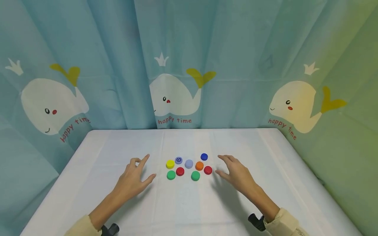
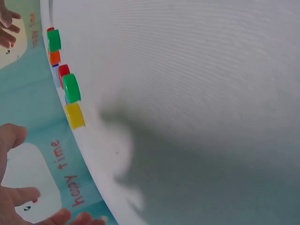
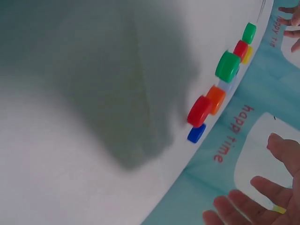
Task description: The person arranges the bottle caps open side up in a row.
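Observation:
Several round plastic bottle caps lie in a loose cluster on the table. On the left side are a yellow cap (image 1: 170,164), a green cap (image 1: 171,175), a red cap (image 1: 180,171) and a purple cap with a dark spiral (image 1: 178,160). A pale lavender cap (image 1: 189,164) lies mid-cluster. To its right are an orange cap (image 1: 199,166), a dark blue cap (image 1: 204,156), another red cap (image 1: 208,170) and a second green cap (image 1: 195,175). My left hand (image 1: 133,178) hovers left of them, fingers spread, holding nothing. Opposite, my right hand (image 1: 238,173) is nearest the right-hand red cap, also holding nothing.
A white cloth covers the table (image 1: 130,216). Behind it and along both sides hangs a blue-green curtain (image 1: 242,39) printed with whales and the words "happy time". Black wrist straps (image 1: 257,222) show at the beige sleeves (image 1: 283,224).

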Available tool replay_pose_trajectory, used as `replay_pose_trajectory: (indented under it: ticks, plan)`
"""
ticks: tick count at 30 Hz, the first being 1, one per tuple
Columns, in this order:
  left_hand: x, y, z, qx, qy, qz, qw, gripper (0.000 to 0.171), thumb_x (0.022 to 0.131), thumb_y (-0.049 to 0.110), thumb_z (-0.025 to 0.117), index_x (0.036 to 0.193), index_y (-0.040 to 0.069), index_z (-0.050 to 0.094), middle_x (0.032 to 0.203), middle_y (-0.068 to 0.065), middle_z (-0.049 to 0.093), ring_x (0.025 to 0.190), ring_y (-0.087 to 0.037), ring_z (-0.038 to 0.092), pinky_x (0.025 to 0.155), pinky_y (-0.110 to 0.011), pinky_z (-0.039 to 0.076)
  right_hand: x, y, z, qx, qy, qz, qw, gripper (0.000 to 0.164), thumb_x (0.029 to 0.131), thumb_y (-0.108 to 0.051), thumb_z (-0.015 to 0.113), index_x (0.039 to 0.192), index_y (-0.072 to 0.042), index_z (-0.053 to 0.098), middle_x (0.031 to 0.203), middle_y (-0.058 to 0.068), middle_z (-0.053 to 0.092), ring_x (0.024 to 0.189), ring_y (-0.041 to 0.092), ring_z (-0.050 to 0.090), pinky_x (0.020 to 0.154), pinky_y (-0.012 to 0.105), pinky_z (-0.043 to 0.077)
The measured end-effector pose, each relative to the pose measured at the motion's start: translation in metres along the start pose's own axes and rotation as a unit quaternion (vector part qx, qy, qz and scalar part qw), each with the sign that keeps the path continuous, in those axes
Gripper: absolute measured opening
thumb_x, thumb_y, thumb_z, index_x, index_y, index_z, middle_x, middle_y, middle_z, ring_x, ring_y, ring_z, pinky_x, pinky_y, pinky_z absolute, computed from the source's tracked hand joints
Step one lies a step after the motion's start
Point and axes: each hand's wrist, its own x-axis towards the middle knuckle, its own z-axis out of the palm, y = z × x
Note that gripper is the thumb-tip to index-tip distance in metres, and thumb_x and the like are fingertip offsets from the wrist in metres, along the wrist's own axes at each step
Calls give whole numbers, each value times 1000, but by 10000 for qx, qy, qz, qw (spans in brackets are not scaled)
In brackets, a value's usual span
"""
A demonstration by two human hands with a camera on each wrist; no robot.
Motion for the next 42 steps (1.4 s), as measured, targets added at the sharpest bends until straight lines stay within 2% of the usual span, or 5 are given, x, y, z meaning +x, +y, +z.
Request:
replay_pose_trajectory:
  ticks: [8,20,28,34,42]
  plan:
    - [1,8,6,-217,-288,-113,9993,66,82,34,72,134,1,48,113,-23,46,88,-31,54,68,-40,52,10,-16,13,435,-350,123,9984,58,76,-20,80,127,-4,55,113,11,61,93,24,63,72,36,54]
    - [9,18,12,-590,-621,-74,9963,53,78,25,78,121,3,57,93,-11,50,71,-16,50,61,-28,49,25,-37,28,942,-809,-199,9921,39,79,-15,78,113,-3,64,102,11,61,81,22,61,68,25,53]
    - [14,24,21,-1637,-1072,-554,9791,52,76,18,80,119,0,57,94,-9,56,63,-9,52,51,-20,48,34,-48,40,1503,-1207,-465,9801,35,80,-9,75,111,0,63,93,9,60,77,18,59,58,18,50]
    - [16,24,23,-1770,-1110,-655,9757,53,74,12,80,120,-1,56,95,-11,55,57,-9,52,46,-21,47,41,-56,52,1325,-1177,-953,9795,29,79,-9,76,105,-2,65,86,6,61,74,14,60,63,18,49]
    - [21,23,28,-1999,-1254,-704,9692,53,74,7,79,120,-2,55,90,-9,55,54,-11,51,44,-22,48,47,-75,64,1437,-1614,-606,9745,29,81,-12,75,108,-5,66,74,-6,59,63,4,53,56,13,46]
